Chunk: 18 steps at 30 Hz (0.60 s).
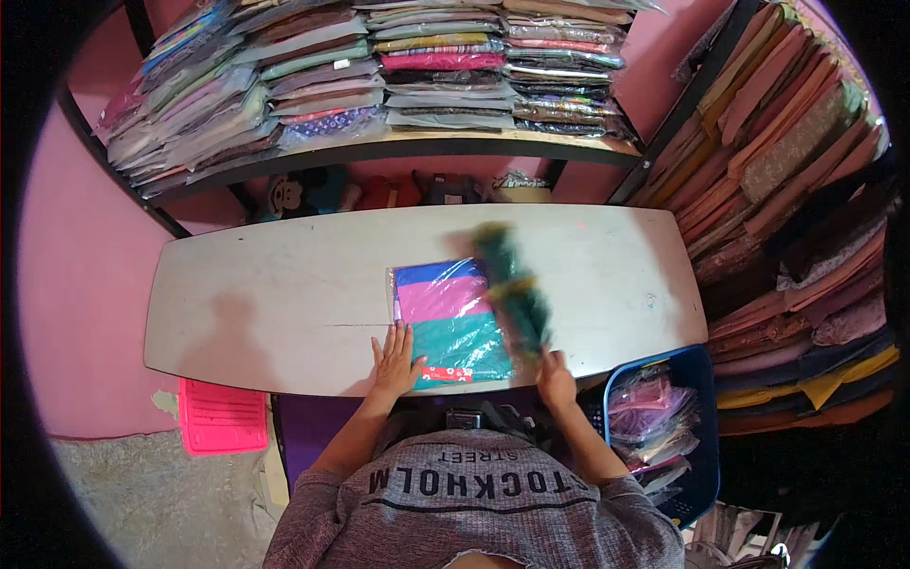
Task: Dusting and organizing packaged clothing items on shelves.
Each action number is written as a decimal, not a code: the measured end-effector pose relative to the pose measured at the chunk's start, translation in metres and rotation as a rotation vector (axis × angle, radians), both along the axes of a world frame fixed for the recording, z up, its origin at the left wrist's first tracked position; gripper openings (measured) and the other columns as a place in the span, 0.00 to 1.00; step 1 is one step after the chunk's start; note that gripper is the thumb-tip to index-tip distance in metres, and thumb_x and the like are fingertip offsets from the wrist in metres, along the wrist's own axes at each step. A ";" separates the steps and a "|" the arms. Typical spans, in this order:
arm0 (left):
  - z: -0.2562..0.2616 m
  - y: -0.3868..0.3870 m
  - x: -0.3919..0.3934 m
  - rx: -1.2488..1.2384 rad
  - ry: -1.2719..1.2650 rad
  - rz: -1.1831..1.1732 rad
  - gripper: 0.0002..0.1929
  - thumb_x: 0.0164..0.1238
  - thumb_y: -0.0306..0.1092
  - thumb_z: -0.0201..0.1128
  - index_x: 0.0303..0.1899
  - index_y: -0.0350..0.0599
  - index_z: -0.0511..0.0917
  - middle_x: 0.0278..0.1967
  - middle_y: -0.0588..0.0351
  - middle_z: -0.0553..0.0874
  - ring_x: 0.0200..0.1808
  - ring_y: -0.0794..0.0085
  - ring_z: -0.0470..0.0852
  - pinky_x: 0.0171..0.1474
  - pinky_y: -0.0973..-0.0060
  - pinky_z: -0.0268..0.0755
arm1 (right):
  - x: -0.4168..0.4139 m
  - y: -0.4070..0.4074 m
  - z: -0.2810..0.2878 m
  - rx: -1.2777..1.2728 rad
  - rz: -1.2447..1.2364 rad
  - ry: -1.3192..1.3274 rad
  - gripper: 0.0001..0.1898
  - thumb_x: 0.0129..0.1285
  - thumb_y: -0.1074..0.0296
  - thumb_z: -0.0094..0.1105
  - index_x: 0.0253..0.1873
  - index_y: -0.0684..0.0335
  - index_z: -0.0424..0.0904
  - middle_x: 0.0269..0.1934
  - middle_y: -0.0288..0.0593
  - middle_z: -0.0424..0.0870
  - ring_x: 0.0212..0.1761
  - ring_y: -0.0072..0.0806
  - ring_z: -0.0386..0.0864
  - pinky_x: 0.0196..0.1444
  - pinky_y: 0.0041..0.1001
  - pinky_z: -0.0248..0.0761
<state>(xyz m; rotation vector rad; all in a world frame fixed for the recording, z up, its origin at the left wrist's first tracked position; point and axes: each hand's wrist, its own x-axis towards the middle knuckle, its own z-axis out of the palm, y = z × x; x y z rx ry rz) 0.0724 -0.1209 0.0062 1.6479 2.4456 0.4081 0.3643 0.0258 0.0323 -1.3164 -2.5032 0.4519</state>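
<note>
A folded cloth in a clear plastic bag (451, 306), striped blue, pink and teal, lies flat on the white table (284, 284). A red printed strip runs along its near edge. My left hand (396, 361) rests flat with fingers spread, on the bag's near left corner. In my right hand (555, 377) is the near end of a second bagged cloth (521, 306), dark green with yellowish bands. Motion blurs it. It is tilted up at the right side of the striped one, and how far it is above the table I cannot tell.
Beside the table's right front stands a blue plastic basket (700, 427) with bagged cloths (650, 412). A shelf (398, 147) beyond the table bears stacks of bagged cloths. Folded fabrics (775, 163) fill a rack at right. A pink plastic crate (222, 419) sits at lower left.
</note>
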 end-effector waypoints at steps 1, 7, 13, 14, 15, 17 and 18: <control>-0.001 0.000 0.000 -0.003 0.004 0.003 0.36 0.61 0.52 0.49 0.65 0.41 0.50 0.67 0.46 0.51 0.69 0.57 0.47 0.63 0.43 0.29 | 0.000 -0.003 -0.001 0.008 0.134 -0.022 0.24 0.53 0.69 0.52 0.58 0.56 0.65 0.39 0.52 0.72 0.31 0.49 0.76 0.30 0.41 0.72; 0.006 0.002 0.002 -0.015 -0.013 0.007 0.36 0.61 0.52 0.50 0.65 0.41 0.50 0.67 0.46 0.50 0.69 0.58 0.46 0.64 0.43 0.29 | 0.014 0.017 -0.006 -0.008 -0.217 -0.217 0.23 0.56 0.66 0.50 0.59 0.56 0.65 0.39 0.55 0.72 0.30 0.50 0.77 0.29 0.44 0.72; 0.006 0.011 -0.023 0.010 -0.114 0.028 0.29 0.61 0.46 0.52 0.61 0.40 0.59 0.63 0.45 0.59 0.65 0.56 0.56 0.64 0.47 0.39 | 0.024 0.077 -0.004 -0.107 -0.481 -0.166 0.23 0.58 0.61 0.51 0.59 0.56 0.64 0.45 0.54 0.70 0.45 0.51 0.71 0.40 0.44 0.67; 0.002 0.019 -0.036 0.144 -0.230 0.081 0.28 0.61 0.43 0.53 0.59 0.39 0.61 0.62 0.44 0.61 0.62 0.54 0.60 0.63 0.51 0.44 | 0.020 0.080 -0.003 -0.063 -0.548 -0.344 0.24 0.58 0.61 0.52 0.59 0.57 0.64 0.47 0.53 0.70 0.52 0.50 0.68 0.47 0.45 0.64; -0.004 0.028 -0.049 0.256 -0.372 0.101 0.26 0.61 0.40 0.54 0.58 0.38 0.63 0.60 0.43 0.62 0.59 0.53 0.64 0.63 0.56 0.50 | 0.012 0.082 -0.002 0.256 -0.546 -0.336 0.27 0.54 0.61 0.55 0.60 0.60 0.63 0.52 0.52 0.67 0.58 0.49 0.60 0.57 0.47 0.53; -0.018 0.052 -0.066 0.415 -0.105 0.182 0.25 0.61 0.34 0.54 0.59 0.38 0.61 0.52 0.43 0.71 0.52 0.56 0.70 0.56 0.67 0.60 | -0.011 0.088 -0.002 0.471 -0.424 -0.001 0.30 0.51 0.61 0.58 0.59 0.64 0.62 0.54 0.53 0.65 0.57 0.49 0.59 0.61 0.47 0.45; -0.024 0.066 -0.073 0.519 -0.306 0.296 0.25 0.62 0.34 0.54 0.59 0.38 0.60 0.51 0.44 0.71 0.51 0.58 0.71 0.55 0.68 0.62 | -0.027 0.094 -0.004 0.392 -0.334 0.127 0.31 0.49 0.64 0.58 0.59 0.65 0.62 0.53 0.54 0.65 0.58 0.49 0.59 0.60 0.46 0.48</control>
